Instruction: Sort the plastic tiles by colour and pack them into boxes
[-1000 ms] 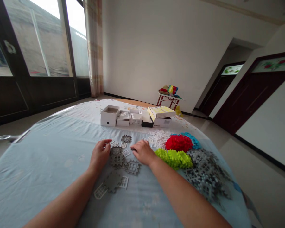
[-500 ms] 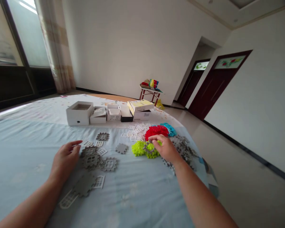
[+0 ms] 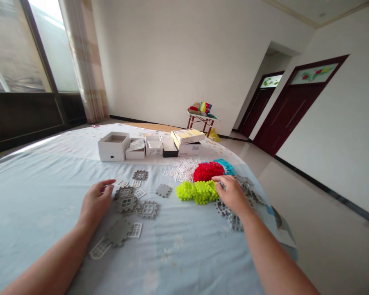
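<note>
My left hand point(image 3: 97, 201) rests on the cloth beside a stack of grey notched building tiles point(image 3: 127, 203), its fingers loosely stretched and nothing visible in them. White lattice window pieces point(image 3: 140, 193) lie around that stack. Over the right-hand heaps is my right hand point(image 3: 232, 194), forefinger and thumb apart with no piece visible between them. Its fingertips are by the lime-green tiles point(image 3: 197, 191) and just in front of the red tiles point(image 3: 208, 171). The hand and wrist partly cover a heap of grey tiles point(image 3: 252, 192); whether they touch it I cannot tell.
Several open boxes point(image 3: 113, 145) stand in a row across the back of the table. Behind the red heap are blue tiles point(image 3: 227, 166), with white window pieces point(image 3: 184, 168) to its left. A single grey tile point(image 3: 163, 190) lies mid-table. The table's rounded edge runs along the right.
My right hand has drawn back rightward from the green tiles toward the grey heap. The grey ring-like piece at its fingers is no longer visible. The view has shifted; my left hand stays by the stack.
</note>
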